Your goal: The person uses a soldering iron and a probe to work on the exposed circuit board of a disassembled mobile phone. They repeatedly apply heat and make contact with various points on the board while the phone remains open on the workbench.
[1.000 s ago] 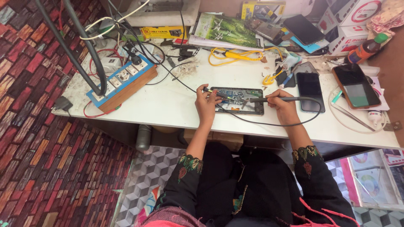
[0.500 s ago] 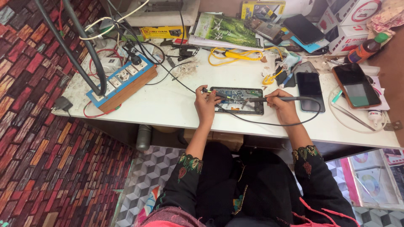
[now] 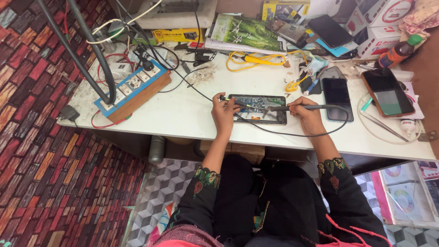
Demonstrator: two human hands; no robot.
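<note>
White worktable (image 3: 192, 114) cluttered; hands (image 3: 224, 114) over opened phone (image 3: 257, 109).

Two hands (image 3: 224, 114), one opened phone (image 3: 257, 109), two intact phones (image 3: 337, 98), one power strip (image 3: 133, 89).

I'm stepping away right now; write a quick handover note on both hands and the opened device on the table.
Left hand: rests at the left end of the opened device, pinching a thin tool with a green-tipped handle over the board.
Right hand: grips a corded soldering iron, tip aimed at the board's right half.
Device lies flat near the front edge of the white table, back cover off, board exposed.
Done: device opened.
Left: board work in progress; whether the tip touches the board is too small to tell.
</note>
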